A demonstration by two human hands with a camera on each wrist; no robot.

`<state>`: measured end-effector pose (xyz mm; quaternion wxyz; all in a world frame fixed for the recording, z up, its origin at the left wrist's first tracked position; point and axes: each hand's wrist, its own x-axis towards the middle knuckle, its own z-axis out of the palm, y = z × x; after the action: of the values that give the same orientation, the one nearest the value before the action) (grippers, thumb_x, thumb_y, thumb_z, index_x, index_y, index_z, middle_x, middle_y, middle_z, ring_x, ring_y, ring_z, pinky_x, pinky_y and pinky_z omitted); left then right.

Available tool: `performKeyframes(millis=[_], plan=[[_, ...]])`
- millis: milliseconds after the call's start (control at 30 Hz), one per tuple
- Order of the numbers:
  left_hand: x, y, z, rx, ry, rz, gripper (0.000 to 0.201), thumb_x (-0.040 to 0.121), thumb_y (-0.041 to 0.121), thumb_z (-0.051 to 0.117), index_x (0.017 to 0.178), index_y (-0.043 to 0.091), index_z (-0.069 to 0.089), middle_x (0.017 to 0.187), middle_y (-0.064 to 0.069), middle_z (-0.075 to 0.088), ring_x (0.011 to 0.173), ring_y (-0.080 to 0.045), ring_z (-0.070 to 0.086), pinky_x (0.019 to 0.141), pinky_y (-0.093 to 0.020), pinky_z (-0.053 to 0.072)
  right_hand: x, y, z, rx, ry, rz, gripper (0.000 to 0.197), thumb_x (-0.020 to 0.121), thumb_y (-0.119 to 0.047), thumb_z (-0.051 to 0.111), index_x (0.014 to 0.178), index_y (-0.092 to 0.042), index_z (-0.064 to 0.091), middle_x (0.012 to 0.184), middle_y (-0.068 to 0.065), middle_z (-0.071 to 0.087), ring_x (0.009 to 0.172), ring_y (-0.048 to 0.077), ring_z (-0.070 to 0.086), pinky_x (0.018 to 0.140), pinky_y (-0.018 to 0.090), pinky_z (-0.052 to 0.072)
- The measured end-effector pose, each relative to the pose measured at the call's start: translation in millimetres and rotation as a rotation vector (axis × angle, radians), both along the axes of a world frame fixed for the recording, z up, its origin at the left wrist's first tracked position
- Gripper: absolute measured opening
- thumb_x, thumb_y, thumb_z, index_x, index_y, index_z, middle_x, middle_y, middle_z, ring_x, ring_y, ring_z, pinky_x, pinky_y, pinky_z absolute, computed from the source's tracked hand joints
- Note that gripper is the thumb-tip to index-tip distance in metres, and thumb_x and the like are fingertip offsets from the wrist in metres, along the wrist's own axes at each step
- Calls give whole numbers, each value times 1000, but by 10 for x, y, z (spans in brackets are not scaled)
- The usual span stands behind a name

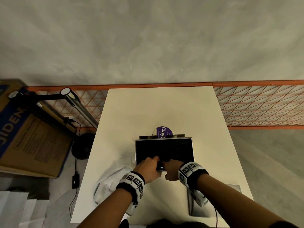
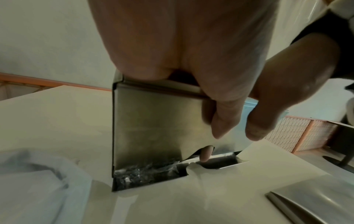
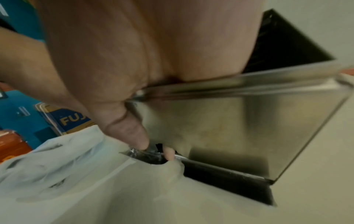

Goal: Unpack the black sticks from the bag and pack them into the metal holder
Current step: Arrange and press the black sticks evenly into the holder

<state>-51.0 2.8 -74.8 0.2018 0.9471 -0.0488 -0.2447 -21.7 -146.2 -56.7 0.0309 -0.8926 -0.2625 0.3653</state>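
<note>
The metal holder (image 1: 164, 138) stands on the white table (image 1: 164, 109), its open top full of black sticks (image 1: 164, 148). Both hands meet at its near rim. My left hand (image 1: 152, 162) lies over the rim with the palm (image 2: 191, 45) on top. Its thumb (image 2: 220, 125) hangs down in front of the shiny front wall (image 2: 153, 128). My right hand (image 1: 169, 163) sits beside it in the same way, thumb (image 3: 134, 133) low by the wall (image 3: 239, 128). All the fingers reach down among the sticks (image 3: 277, 45) and are hidden. The crumpled plastic bag (image 1: 108, 181) lies to the left.
A metal lid (image 1: 233, 186) lies on the table at the near right. A purple round label (image 1: 164, 131) shows behind the holder. A cardboard box (image 1: 24, 137) and a lamp arm (image 1: 77, 102) stand left of the table. Orange wire shelving (image 1: 263, 106) runs behind.
</note>
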Motion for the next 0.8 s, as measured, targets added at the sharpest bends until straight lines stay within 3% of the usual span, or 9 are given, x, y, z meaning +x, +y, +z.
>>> performKeyframes(millis=[200,300,467,633,800], plan=[[10,-10,28,23,21,15,31,87,29,66,113,14,63,112,-10,69,102,-34,68,79,-32,52,5,-48,-58,-12,-8,5,58,88,-21,58,141,-14,38,128,15,60,114,35,58,90,35,45],[16,-28,19,79,52,-14,30,89,32,64,113,15,67,114,-11,69,104,-34,67,83,-35,54,-3,-120,-50,-7,-15,-6,56,88,-22,57,140,-15,38,127,16,60,114,36,58,89,37,47],[65,-75,36,150,67,-3,31,91,36,60,115,18,68,117,-10,67,107,-34,67,89,-39,55,105,-137,-61,41,12,-49,49,85,-17,57,132,-14,46,122,16,63,110,36,60,89,37,49],[81,-65,21,118,85,24,29,87,34,63,111,19,69,113,-8,69,102,-32,68,86,-38,57,158,-43,-95,-26,72,-10,37,86,-19,61,122,-9,57,118,14,64,108,34,60,80,31,42],[51,-57,-12,89,75,32,28,84,29,65,110,18,69,111,-9,70,101,-33,69,81,-35,56,184,17,-134,-47,115,-8,38,82,-26,62,118,-13,61,114,12,65,105,32,61,89,37,51]])
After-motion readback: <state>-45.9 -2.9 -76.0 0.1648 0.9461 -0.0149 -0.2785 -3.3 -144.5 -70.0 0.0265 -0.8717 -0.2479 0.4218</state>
